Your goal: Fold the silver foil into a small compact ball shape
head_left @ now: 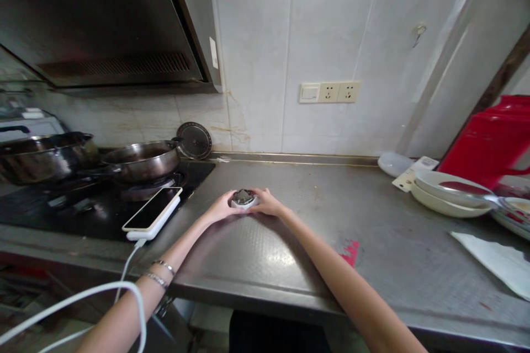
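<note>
The left hand (pixel 223 208) and right hand (pixel 267 203) clamp a small round bowl (pixel 244 204) between them, low over the brushed-steel surface (pixel 273 256). The bowl is upright, filled with something dark and lumpy, and not released; more cannot be told. Its side looks pale and smooth. Left of the left hand lies a flat, glossy phone (pixel 153 209).

Dim, flat, cool light fills the kitchen. A soft white glare sits on the steel table (pixel 323 187) below the hands, and the range hood (pixel 95 16) falls into deep shadow. Wide-angle distortion bends and stretches the edges, where the red object (pixel 486 143) smears; fine detail is soft throughout.
</note>
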The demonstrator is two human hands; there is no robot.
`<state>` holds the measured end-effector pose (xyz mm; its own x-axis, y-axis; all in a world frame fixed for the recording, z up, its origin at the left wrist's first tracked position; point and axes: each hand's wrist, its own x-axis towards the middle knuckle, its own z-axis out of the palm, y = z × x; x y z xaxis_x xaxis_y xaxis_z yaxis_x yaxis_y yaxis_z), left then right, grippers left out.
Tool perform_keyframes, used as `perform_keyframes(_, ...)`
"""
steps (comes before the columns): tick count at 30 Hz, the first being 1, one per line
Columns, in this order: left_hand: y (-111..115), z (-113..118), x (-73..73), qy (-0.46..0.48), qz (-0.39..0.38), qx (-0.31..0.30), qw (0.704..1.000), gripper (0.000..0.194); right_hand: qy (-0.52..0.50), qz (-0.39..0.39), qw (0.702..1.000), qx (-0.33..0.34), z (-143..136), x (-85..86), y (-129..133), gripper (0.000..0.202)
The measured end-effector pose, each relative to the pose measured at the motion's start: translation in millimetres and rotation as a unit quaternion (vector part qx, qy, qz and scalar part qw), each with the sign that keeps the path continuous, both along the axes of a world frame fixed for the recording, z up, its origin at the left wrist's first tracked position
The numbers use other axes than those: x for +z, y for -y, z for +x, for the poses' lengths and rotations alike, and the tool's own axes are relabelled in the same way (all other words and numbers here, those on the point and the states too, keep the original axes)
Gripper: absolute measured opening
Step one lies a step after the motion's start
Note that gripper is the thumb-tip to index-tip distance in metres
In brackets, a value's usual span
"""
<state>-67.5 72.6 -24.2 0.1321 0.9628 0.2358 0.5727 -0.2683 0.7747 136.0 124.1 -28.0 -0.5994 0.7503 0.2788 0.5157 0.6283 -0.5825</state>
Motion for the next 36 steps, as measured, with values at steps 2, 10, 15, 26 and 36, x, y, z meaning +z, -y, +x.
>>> perform_keyframes(2,1,0,2.1,0.01,-0.018,-0.015,1.0,0.071,-0.004,0.001,1.0,0.009,1,1.0,-1,0.076)
perform_keyframes(10,-3,-5,-0.5,0.001,-0.015,-0.017,1.0,0.072,-0.037,0.013,0.999,0.016,2,-2.9,-4,0.074)
perform_keyframes(15,-3,-2,2.4,-0.023,-0.013,0.023,0.999,0.081,-0.043,0.026,0.999,0.02,5,-2.1,0,0.073)
perform_keyframes(26,-15,79,24.5,0.004,0.006,-0.053,0.999,0.084,-0.068,0.045,0.996,-0.037,96,20.5,14,0.069)
perform_keyframes(36,-27,192,11.1,0.033,0.012,-0.189,0.981,0.074,-0.08,0.043,0.986,-0.137,209,10.9,41,0.064)
